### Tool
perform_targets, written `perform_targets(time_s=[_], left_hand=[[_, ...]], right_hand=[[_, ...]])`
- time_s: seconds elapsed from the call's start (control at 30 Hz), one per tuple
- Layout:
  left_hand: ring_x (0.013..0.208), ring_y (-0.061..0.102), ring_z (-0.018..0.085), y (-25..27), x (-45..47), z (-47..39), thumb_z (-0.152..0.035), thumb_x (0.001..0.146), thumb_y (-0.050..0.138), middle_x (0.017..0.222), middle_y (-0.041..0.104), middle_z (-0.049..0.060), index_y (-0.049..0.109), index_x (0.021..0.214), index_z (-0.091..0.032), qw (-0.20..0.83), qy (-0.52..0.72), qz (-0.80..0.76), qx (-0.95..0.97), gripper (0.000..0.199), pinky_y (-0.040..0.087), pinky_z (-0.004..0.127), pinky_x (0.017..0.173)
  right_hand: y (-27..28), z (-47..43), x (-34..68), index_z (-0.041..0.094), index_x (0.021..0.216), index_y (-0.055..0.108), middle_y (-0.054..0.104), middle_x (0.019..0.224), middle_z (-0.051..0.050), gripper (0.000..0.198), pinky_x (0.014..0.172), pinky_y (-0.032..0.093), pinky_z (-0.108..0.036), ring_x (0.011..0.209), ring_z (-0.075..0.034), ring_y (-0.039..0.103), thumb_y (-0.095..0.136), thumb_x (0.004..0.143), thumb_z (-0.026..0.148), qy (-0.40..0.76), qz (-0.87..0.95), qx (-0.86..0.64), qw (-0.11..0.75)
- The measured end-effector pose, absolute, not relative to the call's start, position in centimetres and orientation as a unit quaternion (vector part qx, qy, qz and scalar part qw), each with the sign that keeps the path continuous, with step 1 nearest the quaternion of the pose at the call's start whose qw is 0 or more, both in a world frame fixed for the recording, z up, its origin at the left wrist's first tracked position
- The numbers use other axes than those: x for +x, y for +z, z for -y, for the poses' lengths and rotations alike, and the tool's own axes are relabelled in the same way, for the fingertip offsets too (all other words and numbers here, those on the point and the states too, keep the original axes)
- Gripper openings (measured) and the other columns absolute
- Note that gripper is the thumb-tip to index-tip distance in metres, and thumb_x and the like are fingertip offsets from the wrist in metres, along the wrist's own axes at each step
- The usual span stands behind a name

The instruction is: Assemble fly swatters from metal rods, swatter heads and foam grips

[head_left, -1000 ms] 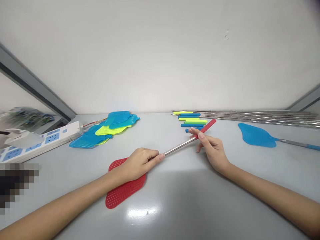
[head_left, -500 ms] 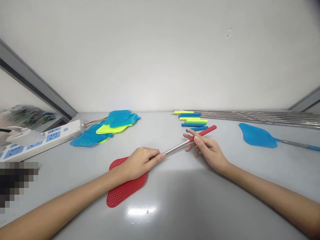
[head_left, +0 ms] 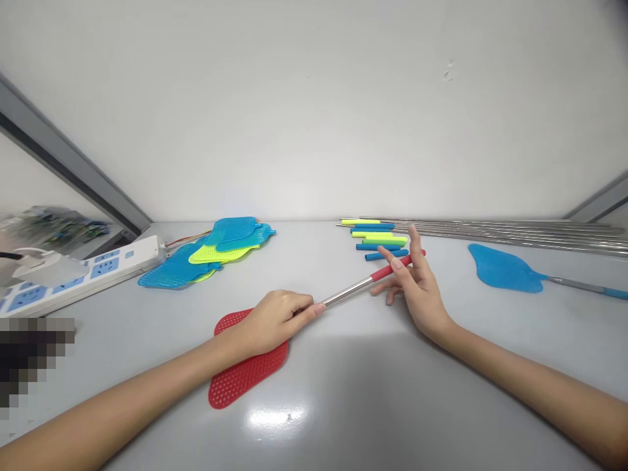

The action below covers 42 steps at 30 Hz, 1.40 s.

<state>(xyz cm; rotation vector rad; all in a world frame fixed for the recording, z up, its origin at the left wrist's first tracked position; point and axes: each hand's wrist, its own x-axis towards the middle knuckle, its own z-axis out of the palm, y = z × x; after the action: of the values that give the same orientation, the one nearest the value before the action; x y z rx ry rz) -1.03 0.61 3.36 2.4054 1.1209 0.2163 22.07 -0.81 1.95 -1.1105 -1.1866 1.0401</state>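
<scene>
A red fly swatter [head_left: 235,383] lies slantwise on the grey table, its perforated head at lower left and its metal rod [head_left: 349,290] running up to the right. My left hand [head_left: 275,324] is closed around the rod near the head, and the wrist covers part of the head. At the far end is the red handle [head_left: 381,273]. My right hand [head_left: 422,294] is there with fingers spread and one finger pointing up. Its thumb lies against the handle, while the other fingers reach past and beneath it without wrapping round.
Several blue and yellow handle tubes [head_left: 377,242] lie behind the right hand, beside long metal rods [head_left: 490,230] along the wall. A blue fly swatter [head_left: 507,268] lies at right. Blue and yellow swatter heads [head_left: 230,235] and a power strip [head_left: 115,265] are at left.
My right hand has loosened from the handle and moved slightly right, its fingers spreading and one rising upward. My left hand and the red fly swatter stay nearly in place.
</scene>
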Motion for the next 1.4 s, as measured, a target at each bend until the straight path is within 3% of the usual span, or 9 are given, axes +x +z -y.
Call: perform_targets(time_s=[0.13,0.27,0.4,0.5,0.6,0.73,1.2,1.4], left_hand=[[0.047,0.029,0.007,3.3,-1.1,-0.6,-0.041,0.086,0.026,0.050,0.027,-0.005,0.024,0.056,-0.016,0.234,0.076,-0.408,0.879,0.039,0.022,0.021,0.049],[0.047,0.031,0.008,3.5,-1.0,-0.6,-0.041,0.086,0.026,0.050,0.028,-0.005,0.025,0.056,-0.016,0.226,0.072,-0.407,0.882,0.039,0.023,0.022,0.049],[0.047,0.033,0.008,3.6,-0.9,-0.5,-0.041,0.086,0.026,0.049,0.030,-0.004,0.028,0.055,-0.016,0.216,0.072,-0.406,0.885,0.040,0.024,0.022,0.049],[0.047,0.034,0.009,3.6,-0.9,-0.5,-0.041,0.086,0.026,0.049,0.031,-0.004,0.030,0.054,-0.016,0.210,0.077,-0.407,0.886,0.040,0.024,0.022,0.049],[0.046,0.034,0.008,3.5,-0.9,-0.4,-0.040,0.086,0.027,0.049,0.031,-0.004,0.031,0.053,-0.016,0.206,0.080,-0.406,0.887,0.040,0.025,0.022,0.049],[0.046,0.035,0.009,3.6,-0.9,-0.4,-0.040,0.086,0.027,0.048,0.032,-0.004,0.033,0.053,-0.016,0.202,0.078,-0.401,0.890,0.041,0.025,0.022,0.048],[0.046,0.034,0.009,3.4,-1.0,-0.5,-0.041,0.086,0.026,0.048,0.033,-0.004,0.031,0.054,-0.016,0.199,0.075,-0.404,0.890,0.041,0.024,0.022,0.049],[0.045,0.034,0.008,3.3,-1.0,-0.5,-0.040,0.086,0.028,0.048,0.033,-0.004,0.033,0.053,-0.016,0.204,0.085,-0.402,0.889,0.041,0.024,0.022,0.048]], right_hand=[[2.0,0.5,22.3,0.038,0.130,-0.004,0.045,0.121,-0.006,0.073,0.038,0.045,-0.019,0.083,-0.019,0.059,0.046,0.077,0.037,0.422,0.465,-0.471,0.619],[1.5,0.2,22.7,0.041,0.128,0.011,0.042,0.124,-0.004,0.060,0.039,0.046,-0.021,0.061,-0.011,0.060,0.044,0.078,0.038,0.412,0.422,-0.470,0.656],[1.3,-0.2,23.0,0.028,0.113,0.039,0.055,0.107,-0.006,0.036,0.038,0.042,-0.021,0.049,-0.009,0.055,0.038,0.079,0.040,0.441,0.394,-0.465,0.659],[1.3,-0.3,23.1,0.022,0.100,0.047,0.060,0.086,-0.006,0.030,0.036,0.039,-0.020,0.049,-0.011,0.056,0.038,0.079,0.041,0.451,0.396,-0.464,0.652],[1.2,-0.4,23.2,0.021,0.089,0.047,0.060,0.073,-0.003,0.024,0.036,0.037,-0.020,0.047,-0.011,0.054,0.038,0.079,0.041,0.449,0.396,-0.460,0.655],[1.0,-0.4,23.2,0.021,0.078,0.041,0.058,0.071,-0.002,0.023,0.037,0.036,-0.020,0.045,-0.010,0.051,0.037,0.080,0.043,0.462,0.397,-0.442,0.659],[0.9,-0.5,23.1,0.020,0.076,0.040,0.058,0.073,-0.001,0.022,0.040,0.038,-0.021,0.046,-0.009,0.052,0.043,0.078,0.042,0.524,0.410,-0.421,0.616],[1.0,-0.3,22.8,0.018,0.075,0.046,0.052,0.047,0.002,0.024,0.041,0.038,-0.021,0.043,-0.010,0.050,0.044,0.078,0.042,0.524,0.458,-0.459,0.552]])
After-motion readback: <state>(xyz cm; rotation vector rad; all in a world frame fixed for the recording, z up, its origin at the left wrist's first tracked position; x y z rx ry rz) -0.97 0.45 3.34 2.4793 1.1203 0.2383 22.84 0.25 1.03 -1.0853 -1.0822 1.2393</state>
